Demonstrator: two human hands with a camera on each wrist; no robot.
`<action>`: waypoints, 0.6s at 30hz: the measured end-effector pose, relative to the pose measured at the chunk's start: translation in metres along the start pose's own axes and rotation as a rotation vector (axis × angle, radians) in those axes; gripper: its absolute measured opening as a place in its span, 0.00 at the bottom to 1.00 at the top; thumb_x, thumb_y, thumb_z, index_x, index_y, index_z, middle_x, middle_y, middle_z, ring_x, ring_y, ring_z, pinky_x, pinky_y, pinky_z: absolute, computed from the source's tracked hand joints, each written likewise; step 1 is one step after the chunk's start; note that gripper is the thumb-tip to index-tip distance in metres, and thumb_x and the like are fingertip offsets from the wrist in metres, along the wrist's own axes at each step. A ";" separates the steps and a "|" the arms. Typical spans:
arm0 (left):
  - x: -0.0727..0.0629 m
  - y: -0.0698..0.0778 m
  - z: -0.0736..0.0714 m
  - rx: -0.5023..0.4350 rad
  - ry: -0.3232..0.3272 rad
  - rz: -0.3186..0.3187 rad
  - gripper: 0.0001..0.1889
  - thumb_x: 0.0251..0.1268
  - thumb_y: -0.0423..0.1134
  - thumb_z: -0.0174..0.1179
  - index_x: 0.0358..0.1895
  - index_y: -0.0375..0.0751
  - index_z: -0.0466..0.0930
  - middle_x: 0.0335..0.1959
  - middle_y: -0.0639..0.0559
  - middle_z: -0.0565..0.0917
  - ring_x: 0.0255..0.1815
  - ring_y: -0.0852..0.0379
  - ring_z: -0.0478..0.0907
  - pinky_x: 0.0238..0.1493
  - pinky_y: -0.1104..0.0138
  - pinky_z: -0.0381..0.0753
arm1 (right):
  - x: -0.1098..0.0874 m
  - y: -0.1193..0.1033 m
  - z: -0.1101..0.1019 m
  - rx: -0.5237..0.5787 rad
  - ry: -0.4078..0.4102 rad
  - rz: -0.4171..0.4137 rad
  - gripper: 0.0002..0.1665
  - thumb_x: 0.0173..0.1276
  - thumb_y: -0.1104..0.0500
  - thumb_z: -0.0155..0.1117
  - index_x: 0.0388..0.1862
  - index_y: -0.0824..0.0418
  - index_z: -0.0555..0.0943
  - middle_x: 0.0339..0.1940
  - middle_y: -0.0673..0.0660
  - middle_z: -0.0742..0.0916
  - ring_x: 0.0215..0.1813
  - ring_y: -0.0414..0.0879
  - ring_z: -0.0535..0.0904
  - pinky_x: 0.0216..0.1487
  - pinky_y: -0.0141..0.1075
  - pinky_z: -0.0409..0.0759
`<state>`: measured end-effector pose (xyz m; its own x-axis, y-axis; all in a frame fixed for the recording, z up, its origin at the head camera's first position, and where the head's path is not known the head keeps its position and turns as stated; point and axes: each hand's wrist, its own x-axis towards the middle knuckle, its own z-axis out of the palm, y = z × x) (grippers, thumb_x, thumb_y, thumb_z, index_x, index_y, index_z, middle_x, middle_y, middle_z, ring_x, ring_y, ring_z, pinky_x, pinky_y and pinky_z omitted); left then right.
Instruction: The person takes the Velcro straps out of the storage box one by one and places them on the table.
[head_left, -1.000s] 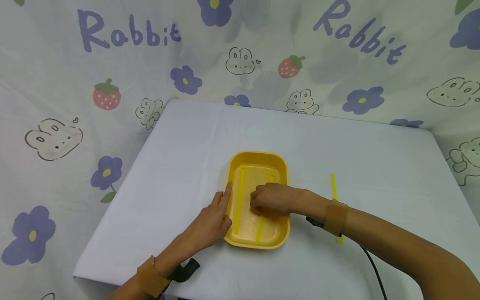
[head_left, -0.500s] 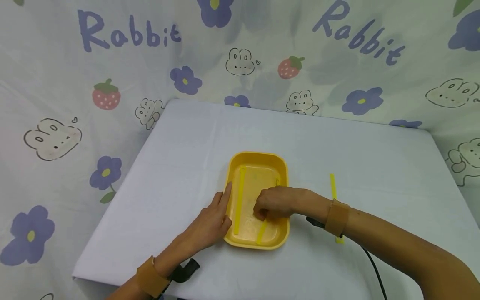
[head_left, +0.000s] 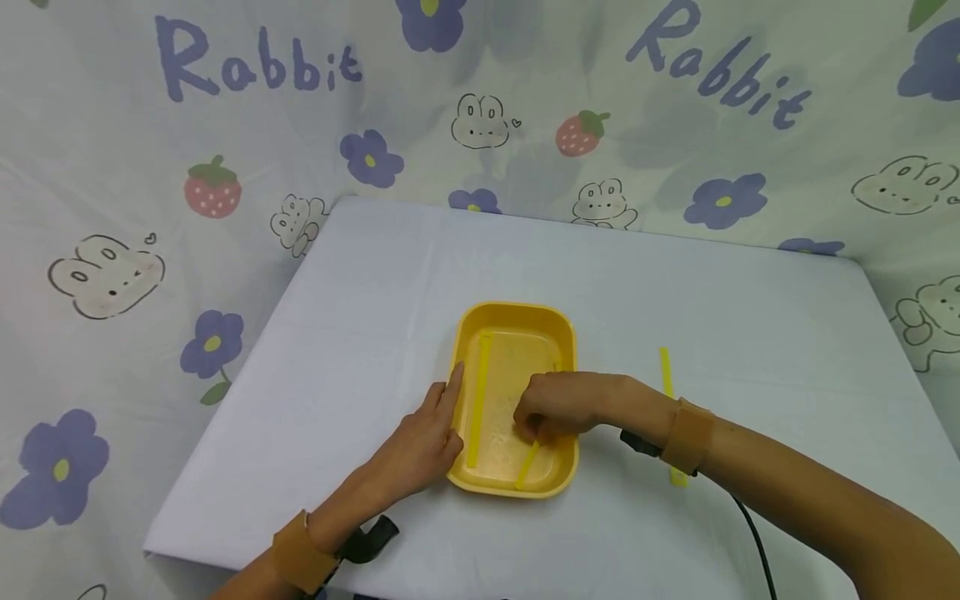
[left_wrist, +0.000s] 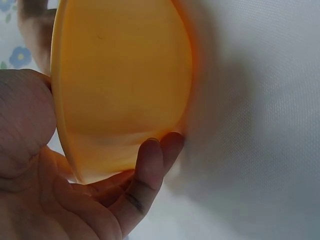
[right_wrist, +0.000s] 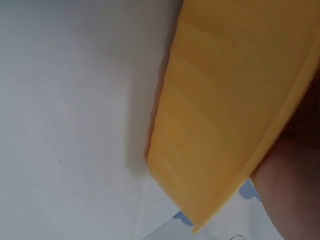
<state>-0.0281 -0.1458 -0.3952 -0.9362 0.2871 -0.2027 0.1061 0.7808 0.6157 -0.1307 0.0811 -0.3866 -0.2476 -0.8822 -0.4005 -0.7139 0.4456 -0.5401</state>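
Note:
A shallow yellow tray with rounded corners stands on the white-covered table. My left hand holds its left side, the index finger stretched along the rim; in the left wrist view that hand's fingers curl against the tray's outer wall. My right hand reaches over the right rim, its fingers curled down onto a thin flat yellow strip lying aslant inside. The fingertips' contact is hidden. Another yellow strip lies lengthwise along the tray's left side. The right wrist view shows mainly the tray's outer wall.
Right of the tray, a third yellow strip lies on the table, partly under my right forearm. A black cable trails from the right wrist. A curtain with rabbits and flowers hangs behind the table.
My right hand has shifted slightly right and toward me inside the tray. The strip under it has turned more aslant, its far end moving right. The left hand stays put.

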 end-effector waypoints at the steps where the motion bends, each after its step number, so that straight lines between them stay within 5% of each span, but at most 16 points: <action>1: -0.001 0.000 0.000 -0.002 0.000 0.000 0.45 0.66 0.27 0.52 0.82 0.44 0.38 0.69 0.39 0.66 0.29 0.60 0.71 0.32 0.69 0.74 | -0.001 0.000 -0.001 0.015 0.006 -0.013 0.13 0.61 0.72 0.63 0.28 0.54 0.83 0.24 0.42 0.80 0.28 0.35 0.71 0.34 0.26 0.72; 18: -0.001 0.002 -0.001 -0.003 -0.005 -0.015 0.44 0.67 0.28 0.52 0.82 0.43 0.38 0.70 0.39 0.65 0.28 0.60 0.71 0.32 0.70 0.74 | -0.017 -0.004 -0.011 0.087 0.094 -0.058 0.05 0.70 0.59 0.66 0.33 0.52 0.80 0.26 0.41 0.79 0.29 0.33 0.71 0.34 0.25 0.74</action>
<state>-0.0273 -0.1453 -0.3932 -0.9359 0.2781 -0.2163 0.0906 0.7833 0.6150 -0.1310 0.0926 -0.3693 -0.2706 -0.9153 -0.2982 -0.6702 0.4015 -0.6242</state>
